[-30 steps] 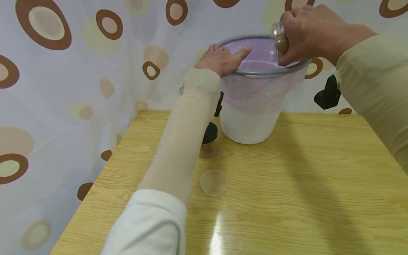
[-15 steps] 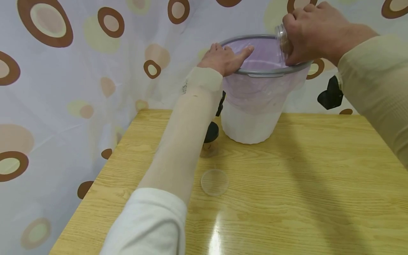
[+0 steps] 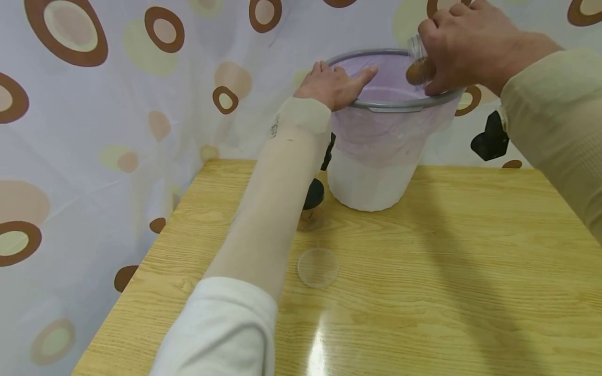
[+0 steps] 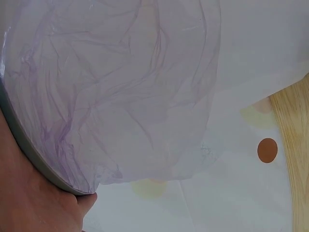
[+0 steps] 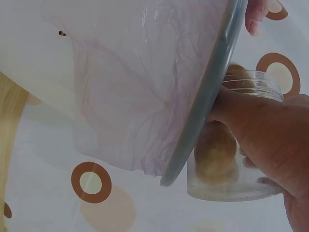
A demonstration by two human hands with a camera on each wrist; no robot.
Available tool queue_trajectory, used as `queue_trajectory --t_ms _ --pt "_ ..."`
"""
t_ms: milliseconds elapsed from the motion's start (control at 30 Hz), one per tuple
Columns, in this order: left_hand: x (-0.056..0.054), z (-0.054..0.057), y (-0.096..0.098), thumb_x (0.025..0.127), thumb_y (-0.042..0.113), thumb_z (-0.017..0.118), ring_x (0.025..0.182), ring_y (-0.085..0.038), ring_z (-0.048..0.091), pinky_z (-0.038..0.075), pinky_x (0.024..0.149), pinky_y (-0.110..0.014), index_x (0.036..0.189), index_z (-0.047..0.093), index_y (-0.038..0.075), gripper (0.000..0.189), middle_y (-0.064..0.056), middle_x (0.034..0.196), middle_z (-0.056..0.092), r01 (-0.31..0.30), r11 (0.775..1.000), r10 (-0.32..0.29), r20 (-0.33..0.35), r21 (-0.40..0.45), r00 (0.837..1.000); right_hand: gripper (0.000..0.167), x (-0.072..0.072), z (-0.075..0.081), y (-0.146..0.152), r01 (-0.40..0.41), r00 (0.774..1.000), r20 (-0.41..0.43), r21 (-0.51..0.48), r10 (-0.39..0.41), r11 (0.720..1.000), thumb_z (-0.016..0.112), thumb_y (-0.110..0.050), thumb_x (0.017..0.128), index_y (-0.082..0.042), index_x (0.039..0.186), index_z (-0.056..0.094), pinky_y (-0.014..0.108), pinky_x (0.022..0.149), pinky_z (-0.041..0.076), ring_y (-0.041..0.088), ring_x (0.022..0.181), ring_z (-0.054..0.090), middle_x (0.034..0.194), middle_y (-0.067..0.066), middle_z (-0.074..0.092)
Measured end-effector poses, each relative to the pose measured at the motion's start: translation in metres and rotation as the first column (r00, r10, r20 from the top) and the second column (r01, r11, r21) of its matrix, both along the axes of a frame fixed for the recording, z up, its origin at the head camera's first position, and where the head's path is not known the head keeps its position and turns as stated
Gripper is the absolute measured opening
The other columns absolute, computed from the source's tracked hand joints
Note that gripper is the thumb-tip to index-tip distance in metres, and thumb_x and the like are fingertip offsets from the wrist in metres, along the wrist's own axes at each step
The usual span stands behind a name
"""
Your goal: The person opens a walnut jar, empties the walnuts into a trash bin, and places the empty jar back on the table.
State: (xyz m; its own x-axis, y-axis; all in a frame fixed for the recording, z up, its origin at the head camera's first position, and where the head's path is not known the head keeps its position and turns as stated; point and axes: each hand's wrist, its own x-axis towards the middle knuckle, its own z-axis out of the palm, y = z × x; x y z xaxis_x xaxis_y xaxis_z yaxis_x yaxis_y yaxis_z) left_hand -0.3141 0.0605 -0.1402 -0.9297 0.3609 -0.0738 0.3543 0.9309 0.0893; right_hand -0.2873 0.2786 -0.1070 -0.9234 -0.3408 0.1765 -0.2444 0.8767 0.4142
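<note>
My left hand (image 3: 334, 86) rests on the left side of the bin's grey rim (image 3: 400, 107), thumb stretched out over the opening. The bin (image 3: 369, 183) is white and lined with a thin purple plastic bag (image 3: 383, 78). At the right side of the rim, my right hand (image 3: 470, 47) grips a clear jar (image 5: 236, 193) with a threaded neck. The jar lies tipped on its side, its mouth towards the left over the opening. Brown rounded lumps (image 5: 215, 154) show through its wall. The rim and my right hand cover part of the jar in the right wrist view.
On the wooden table (image 3: 400, 303) lies a clear round lid (image 3: 317, 267). A jar with a black lid (image 3: 314, 194) stands in front of the bin, partly hidden by my left forearm. Behind hangs a patterned curtain (image 3: 117, 104).
My right hand has shifted slightly right with the jar. A brown lump now shows more plainly in it. My left hand stays on the rim.
</note>
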Motion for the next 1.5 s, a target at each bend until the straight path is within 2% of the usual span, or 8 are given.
queue_trajectory --t_ms 233,467,700,1033,1133,1300,1433,1500 --pt "-0.001 -0.001 0.000 0.093 0.075 0.000 0.150 -0.025 0.017 0.016 0.124 -0.034 0.160 0.014 0.009 0.096 -0.015 0.165 0.014 0.005 1.000 -0.005 -0.011 -0.005 1.000 0.087 0.003 0.001 -0.003 -0.006 1.000 -0.018 0.011 0.007 1.000 0.083 -0.032 0.074 0.015 0.131 0.037 0.062 0.113 0.026 0.050 0.113 0.039 0.128 0.037 0.042" --pt "-0.002 -0.001 0.000 0.092 0.075 -0.001 0.152 -0.024 0.015 0.016 0.124 -0.033 0.160 0.011 0.009 0.095 -0.015 0.166 0.011 -0.001 1.000 0.001 -0.003 -0.006 1.000 0.093 0.003 0.002 -0.002 -0.020 0.998 -0.051 0.055 0.023 0.998 0.089 -0.029 0.067 0.015 0.131 0.038 0.060 0.113 0.030 0.048 0.111 0.041 0.129 0.037 0.043" --pt "-0.002 -0.002 -0.001 0.092 0.075 -0.001 0.152 -0.024 0.013 0.015 0.124 -0.034 0.160 0.010 0.010 0.094 -0.015 0.166 0.009 -0.006 1.000 0.006 0.002 0.004 1.000 0.094 0.004 0.004 -0.003 -0.018 0.999 -0.047 0.049 0.021 0.999 0.089 -0.030 0.066 0.014 0.131 0.038 0.060 0.112 0.029 0.048 0.113 0.039 0.131 0.038 0.042" --pt "-0.001 -0.001 0.002 0.093 0.074 -0.001 0.151 -0.024 0.015 0.018 0.124 -0.034 0.160 0.015 0.010 0.094 -0.015 0.166 0.012 0.010 1.000 -0.010 -0.005 0.010 1.000 0.095 0.013 0.006 0.012 0.006 1.000 -0.015 -0.116 -0.008 0.993 0.090 -0.031 0.067 0.017 0.131 0.037 0.062 0.107 0.036 0.047 0.110 0.034 0.125 0.035 0.044" --pt "-0.001 -0.001 0.003 0.093 0.074 -0.002 0.152 -0.024 0.014 0.016 0.124 -0.033 0.159 0.016 0.010 0.094 -0.015 0.166 0.011 0.010 1.000 -0.009 -0.010 0.006 1.000 0.094 0.019 0.007 0.017 0.011 1.000 -0.010 -0.197 -0.013 0.980 0.089 -0.031 0.068 0.016 0.131 0.036 0.063 0.103 0.038 0.046 0.108 0.035 0.126 0.034 0.042" --pt "-0.001 -0.001 0.004 0.094 0.073 -0.002 0.153 -0.025 0.011 0.012 0.125 -0.032 0.159 0.017 0.010 0.093 -0.014 0.166 0.011 0.026 1.000 -0.026 -0.021 0.000 0.999 0.102 0.026 0.007 0.025 0.017 1.000 0.008 -0.305 -0.015 0.952 0.086 -0.032 0.071 0.008 0.144 0.027 0.065 0.101 0.037 0.047 0.106 0.036 0.131 0.033 0.037" --pt "0.000 -0.001 0.002 0.094 0.072 -0.002 0.153 -0.025 0.011 0.010 0.125 -0.032 0.159 0.017 0.010 0.092 -0.013 0.167 0.010 0.030 1.000 -0.030 -0.020 0.003 0.999 0.105 0.029 0.007 0.028 -0.044 0.999 -0.025 -0.365 0.038 0.930 0.085 -0.027 0.073 -0.005 0.153 0.021 0.069 0.099 0.040 0.049 0.108 0.038 0.138 0.032 0.034" --pt "0.001 -0.001 0.001 0.095 0.072 -0.002 0.153 -0.025 0.011 0.011 0.125 -0.033 0.160 0.016 0.011 0.091 -0.013 0.167 0.010 0.027 1.000 -0.026 -0.017 0.003 1.000 0.105 0.030 0.007 0.027 -0.107 0.994 -0.059 -0.394 0.091 0.913 0.086 -0.022 0.072 -0.010 0.154 0.021 0.071 0.096 0.041 0.049 0.108 0.040 0.143 0.029 0.034"
